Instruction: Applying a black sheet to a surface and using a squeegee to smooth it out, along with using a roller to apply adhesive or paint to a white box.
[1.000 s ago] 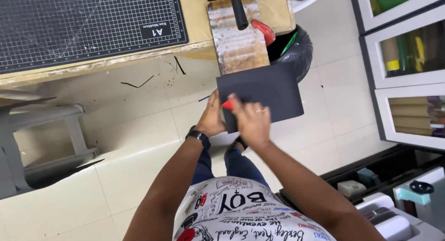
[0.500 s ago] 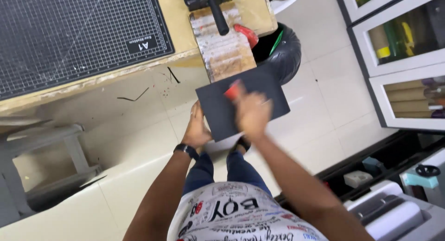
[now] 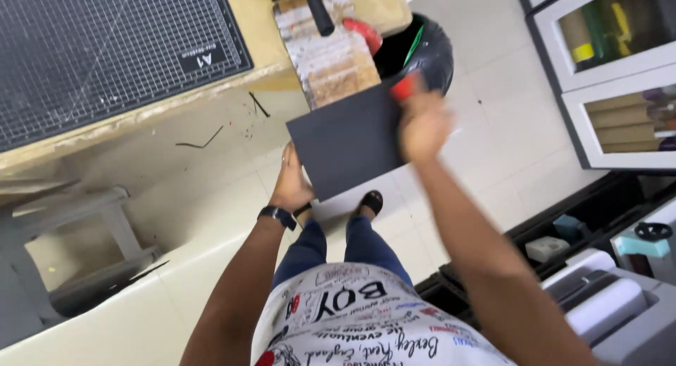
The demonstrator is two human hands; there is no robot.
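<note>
left hand (image 3: pixel 292 186) pinching sheet (image 3: pixel 348 144) at 7 o'clock | right hand (image 3: pixel 422 123) blurry, fingers can't tell, red tool (image 3: pixel 403 88) | sheet could slip, one-corner grip

Pale tiled floor (image 3: pixel 507 126), wooden workbench (image 3: pixel 267 73) (glass-fronted cabinets (image 3: pixel 620 77) beside).

A small white rectangular label (image 3: pixel 205 57) with dark print sits at the near right corner of the dark gridded cutting mat (image 3: pixel 105 49) on the bench (image 3: pixel 141 112). Behind the glass cabinet doors (image 3: pixel 620 49) at the right stand rolls and packs in yellow, green and brown, too blurred to tell further.
</note>
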